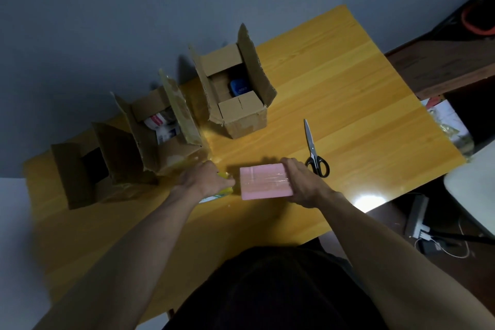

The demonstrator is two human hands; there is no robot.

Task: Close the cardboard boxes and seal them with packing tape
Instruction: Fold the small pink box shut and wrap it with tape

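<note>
Right hand [300, 185] grips the right end of a pink box [263, 181] lying flat on the yellow desk [348, 94], clear tape across its top. Left hand [205, 179] rests on a yellow item [224, 190] beside it; grip unclear. Three cardboard boxes [235, 88] stand open behind. Scissors [314, 151] lie right of the pink box.

The person wears a dark, almost black top, seen at the bottom centre of the frame. Both forearms are bare, with no sleeves visible, and the left hand [206, 182] and right hand [302, 185] carry no gloves.
</note>
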